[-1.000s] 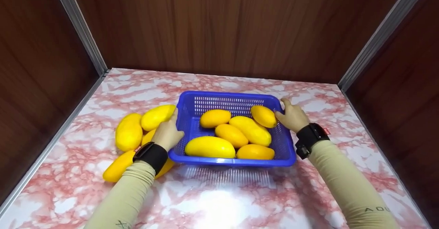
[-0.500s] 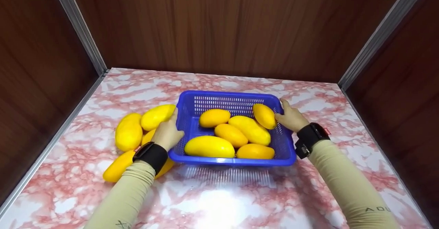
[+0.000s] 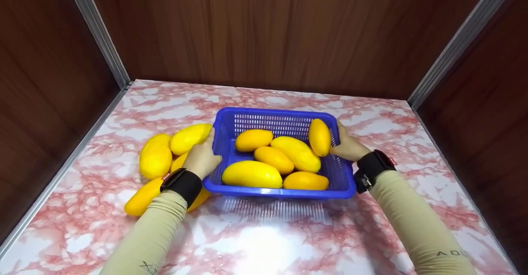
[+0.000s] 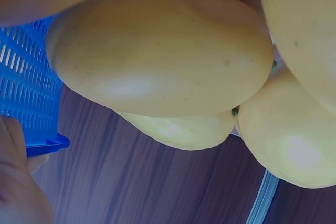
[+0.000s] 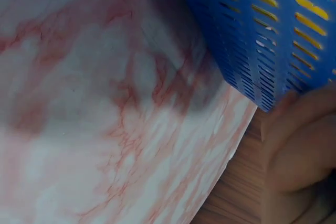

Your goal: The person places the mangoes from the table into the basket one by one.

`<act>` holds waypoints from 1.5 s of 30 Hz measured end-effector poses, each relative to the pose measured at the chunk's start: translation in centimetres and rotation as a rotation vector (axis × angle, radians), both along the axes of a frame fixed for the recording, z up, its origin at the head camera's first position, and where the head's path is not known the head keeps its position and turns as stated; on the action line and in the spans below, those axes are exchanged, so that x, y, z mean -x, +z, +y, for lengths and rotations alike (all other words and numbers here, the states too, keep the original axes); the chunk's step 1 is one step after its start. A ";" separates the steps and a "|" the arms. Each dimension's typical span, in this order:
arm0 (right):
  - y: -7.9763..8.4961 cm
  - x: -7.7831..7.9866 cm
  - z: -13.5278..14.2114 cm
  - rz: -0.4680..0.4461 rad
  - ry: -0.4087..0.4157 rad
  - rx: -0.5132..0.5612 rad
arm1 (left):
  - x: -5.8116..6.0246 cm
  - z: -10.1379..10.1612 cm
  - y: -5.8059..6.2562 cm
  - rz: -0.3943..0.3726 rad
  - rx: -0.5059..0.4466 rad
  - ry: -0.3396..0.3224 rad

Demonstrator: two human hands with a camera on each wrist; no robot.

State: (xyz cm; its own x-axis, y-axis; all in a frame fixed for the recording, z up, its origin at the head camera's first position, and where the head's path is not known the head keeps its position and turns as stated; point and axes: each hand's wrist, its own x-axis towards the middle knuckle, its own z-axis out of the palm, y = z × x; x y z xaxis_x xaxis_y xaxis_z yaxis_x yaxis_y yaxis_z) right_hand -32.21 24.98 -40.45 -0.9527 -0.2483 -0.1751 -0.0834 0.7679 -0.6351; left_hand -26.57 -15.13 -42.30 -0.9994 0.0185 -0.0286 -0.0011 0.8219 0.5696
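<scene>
Blue rectangular plastic basket, mid-frame, long axis running left to right.
Bare left hand and right hand pinch its end rims.

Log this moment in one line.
left hand: holds blue basket; right hand: holds basket; inside: six yellow fruits; outside, left: more fruits

The red-and-white marbled bench carries a blue basket and, left of the basket, loose yellow mangoes.

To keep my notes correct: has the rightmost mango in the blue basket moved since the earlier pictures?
Yes: the rightmost mango has swung its far end rightward and away, closer to the table's back right corner.
</scene>
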 end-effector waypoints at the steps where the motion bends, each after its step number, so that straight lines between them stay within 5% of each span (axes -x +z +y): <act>1: 0.0 0.0 -0.1 -0.009 -0.006 -0.004 | 0.0 0.0 0.0 0.000 0.000 0.001; 14: 0.4 0.3 0.0 -0.022 -0.070 -0.076 | 0.2 0.2 0.6 0.009 0.066 -0.010; 22: 0.1 0.6 0.2 -0.017 -0.075 -0.071 | -0.4 -0.1 1.1 0.199 0.192 0.012; 38: -0.3 0.1 0.4 -0.026 -0.066 -0.050 | -1.5 -2.0 2.6 0.164 0.138 -0.055; 45: -0.4 0.2 -0.1 -0.025 -0.058 -0.052 | -2.8 -3.4 2.3 0.187 0.135 -0.056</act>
